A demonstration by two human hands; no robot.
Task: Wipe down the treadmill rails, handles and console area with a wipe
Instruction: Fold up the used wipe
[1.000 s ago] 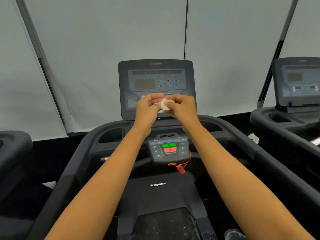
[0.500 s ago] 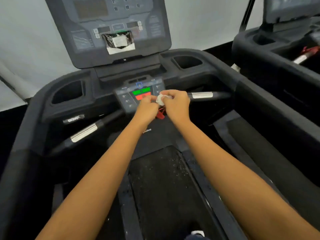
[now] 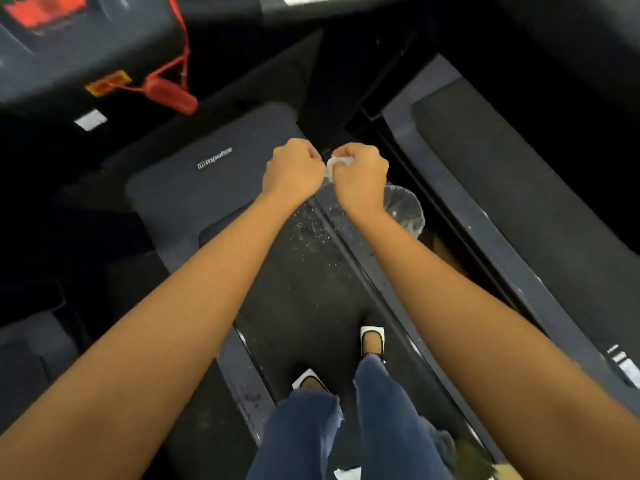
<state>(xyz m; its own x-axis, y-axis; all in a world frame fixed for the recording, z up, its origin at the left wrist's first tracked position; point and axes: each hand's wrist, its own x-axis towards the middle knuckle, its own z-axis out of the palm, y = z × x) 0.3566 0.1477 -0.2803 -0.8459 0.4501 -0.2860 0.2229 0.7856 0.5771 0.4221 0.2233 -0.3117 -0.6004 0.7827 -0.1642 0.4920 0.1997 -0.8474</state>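
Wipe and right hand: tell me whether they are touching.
Touching. The head view shows the crumpled white wipe pinched in the right hand, its fingers curled around it. The left hand is closed right beside it; whether it also grips the wipe cannot be told.

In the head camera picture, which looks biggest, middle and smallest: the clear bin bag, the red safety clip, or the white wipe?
1. Clear bin bag, though the right arm hides part of it.
2. Red safety clip.
3. White wipe, mostly hidden in the right hand.

My right hand (image 3: pixel 360 174) hiding most of the wipe (image 3: pixel 337 164), control panel (image 3: pixel 69 39) blurred and cropped at top edge, bin (image 3: pixel 407 209) partly behind my wrist.
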